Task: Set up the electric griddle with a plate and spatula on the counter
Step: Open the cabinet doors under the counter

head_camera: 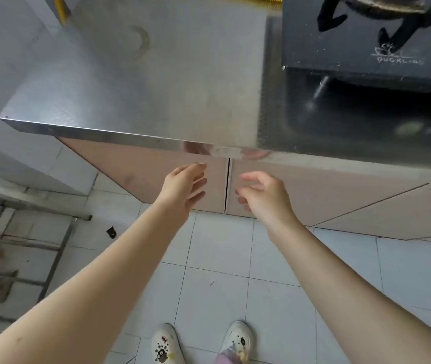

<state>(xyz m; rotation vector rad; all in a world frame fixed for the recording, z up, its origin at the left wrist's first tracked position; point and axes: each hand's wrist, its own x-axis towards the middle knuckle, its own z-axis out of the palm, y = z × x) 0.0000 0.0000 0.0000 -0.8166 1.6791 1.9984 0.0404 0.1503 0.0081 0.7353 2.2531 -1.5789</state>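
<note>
The person stands in front of the bare stainless-steel bench (pixel 156 82) and reaches with both arms toward the two pale pink cabinet doors (pixel 301 190) under its front edge. The left hand (pixel 183 187) has its fingers stretched out, the tips near the top edge of the left door, just under the steel rim. The right hand (pixel 263 195) has the fingers curled loosely, just beside the dark vertical gap (pixel 227 185) between the two doors. Both hands are empty and grasp nothing; I cannot tell if any fingertip already touches a door.

No griddle, no plate and no spatula is visible. On the bench, at the right, stands only a black gas stove (pixel 366 43) with a dark pan partly in view above it; the left part of the bench is free.

I judge this is the very first step: opening the cabinet to look for the things. The next move needs the fingers to catch the door edges near the gap, because no handles are seen, and to pull the doors outward while the person steps back a little on the white tiled floor (pixel 222 258).
</note>
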